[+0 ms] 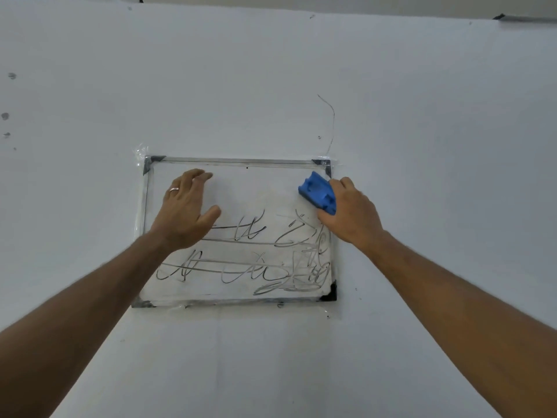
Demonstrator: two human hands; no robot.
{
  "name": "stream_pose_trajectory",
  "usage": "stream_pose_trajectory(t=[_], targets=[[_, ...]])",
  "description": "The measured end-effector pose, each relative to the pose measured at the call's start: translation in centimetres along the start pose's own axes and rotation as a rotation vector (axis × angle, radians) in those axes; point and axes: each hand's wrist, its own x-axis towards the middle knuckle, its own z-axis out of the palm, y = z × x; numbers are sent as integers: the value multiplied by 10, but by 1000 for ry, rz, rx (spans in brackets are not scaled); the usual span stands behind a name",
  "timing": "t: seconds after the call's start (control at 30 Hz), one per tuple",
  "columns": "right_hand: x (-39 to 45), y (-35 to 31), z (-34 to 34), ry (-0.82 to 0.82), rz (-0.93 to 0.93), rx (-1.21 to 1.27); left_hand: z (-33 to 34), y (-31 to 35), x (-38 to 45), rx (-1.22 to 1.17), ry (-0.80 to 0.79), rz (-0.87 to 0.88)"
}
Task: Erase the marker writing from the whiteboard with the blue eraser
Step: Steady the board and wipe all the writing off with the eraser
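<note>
My right hand [351, 211] grips the eraser [319, 193] at the board's [241, 182] top right corner, the writing [256, 257] lies below and left (left hand [184, 209] flat open).

Blue eraser [318, 192]; white whiteboard [241, 182], grey scribbled writing [241, 254]; silver ring [174, 189].

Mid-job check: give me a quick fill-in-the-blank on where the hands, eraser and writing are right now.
1. The blue eraser is held in the ____ hand.
2. The left hand, which wears a ____ on one finger, lies flat on the whiteboard.
3. The eraser sits near the board's upper ____ corner.
4. The marker writing that remains fills the ____ half of the board.

Missing words: right; ring; right; lower
</note>
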Motion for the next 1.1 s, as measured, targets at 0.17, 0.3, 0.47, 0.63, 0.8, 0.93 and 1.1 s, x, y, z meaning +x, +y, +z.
stream_pose_trajectory(t=[0.17, 0.3, 0.47, 0.63, 0.8, 0.93, 1.1], targets=[[-21, 12, 1, -91, -75, -29, -11, -34, -37, -2, 38, -196], [-10, -8, 4, -21, 20, 27, -9, -50, -54, 15, -39, -215], [-23, 14, 2, -99, -82, -39, -9, -66, -58, 24, -52, -186], [-17, -4, 8, -41, -38, 4, -8, -72, -58, 51, -66, -166], [-22, 10, 5, -61, -26, -29, -2, -75, -65, 45, -83, -188], [-25, -19, 19, -30, -23, 5, -5, -80, -67, 61, -96, -174], [-29, 1, 7, -57, -9, -60, -13, -90, -69, 64, -150, -155]])
